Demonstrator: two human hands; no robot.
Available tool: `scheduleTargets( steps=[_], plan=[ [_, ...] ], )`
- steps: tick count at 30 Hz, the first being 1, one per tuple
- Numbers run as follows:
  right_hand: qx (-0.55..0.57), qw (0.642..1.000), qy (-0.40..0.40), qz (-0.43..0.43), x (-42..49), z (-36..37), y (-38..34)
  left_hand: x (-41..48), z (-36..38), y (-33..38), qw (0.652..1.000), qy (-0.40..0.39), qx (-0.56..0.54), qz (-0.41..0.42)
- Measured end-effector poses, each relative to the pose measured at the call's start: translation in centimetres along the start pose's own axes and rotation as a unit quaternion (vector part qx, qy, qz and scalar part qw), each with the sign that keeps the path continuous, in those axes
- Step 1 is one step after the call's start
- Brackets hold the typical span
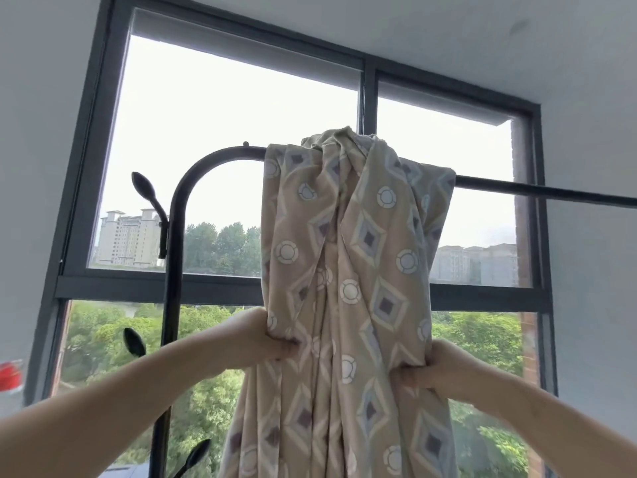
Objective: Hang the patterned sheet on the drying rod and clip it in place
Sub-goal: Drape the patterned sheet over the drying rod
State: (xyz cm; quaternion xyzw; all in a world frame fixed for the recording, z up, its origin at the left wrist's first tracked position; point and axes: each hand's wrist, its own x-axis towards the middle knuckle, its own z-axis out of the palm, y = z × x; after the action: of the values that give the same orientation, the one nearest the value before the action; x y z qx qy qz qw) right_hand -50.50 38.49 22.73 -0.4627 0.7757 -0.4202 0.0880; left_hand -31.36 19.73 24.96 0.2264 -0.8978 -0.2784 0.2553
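Observation:
The patterned sheet (pixel 348 270), beige with diamonds and circles, hangs bunched over the black drying rod (pixel 537 191), its folds falling past the bottom of the view. My left hand (pixel 265 336) grips the sheet's left edge at about mid-height. My right hand (pixel 431 369) grips the right edge slightly lower. Both arms reach up from below. No clip is in view.
The rod curves down into a black upright post (pixel 170 288) on the left, with leaf-shaped hooks (pixel 146 189) sticking out. Behind stands a large dark-framed window (pixel 368 98) with trees and buildings outside. Grey walls flank it; a red object (pixel 10 374) sits at the far left.

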Motion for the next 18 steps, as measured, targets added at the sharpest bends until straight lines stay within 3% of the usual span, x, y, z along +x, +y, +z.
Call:
scheduleTargets(
  steps=[6,10,12,15,18],
  plan=[
    [0.184,0.978,0.085,-0.056,-0.5,-1.1,-3.0,0.0,-1.9,2.0,0.986,-0.013,-0.150,0.068],
    [0.277,0.951,0.021,-0.139,-0.6,-3.1,-7.4,0.3,-3.6,4.8,0.963,-0.037,-0.244,0.108],
    [0.273,0.949,0.021,-0.155,-0.2,-4.1,-9.0,0.9,-4.6,6.2,0.962,-0.007,-0.248,0.113],
    [0.292,0.939,0.090,-0.158,0.8,-4.7,-9.7,1.8,-5.6,7.1,0.953,0.041,-0.279,0.112],
    [0.354,0.918,0.096,-0.151,1.7,-4.0,-9.0,2.4,-5.2,6.7,0.929,0.027,-0.363,0.071]
  ],
)
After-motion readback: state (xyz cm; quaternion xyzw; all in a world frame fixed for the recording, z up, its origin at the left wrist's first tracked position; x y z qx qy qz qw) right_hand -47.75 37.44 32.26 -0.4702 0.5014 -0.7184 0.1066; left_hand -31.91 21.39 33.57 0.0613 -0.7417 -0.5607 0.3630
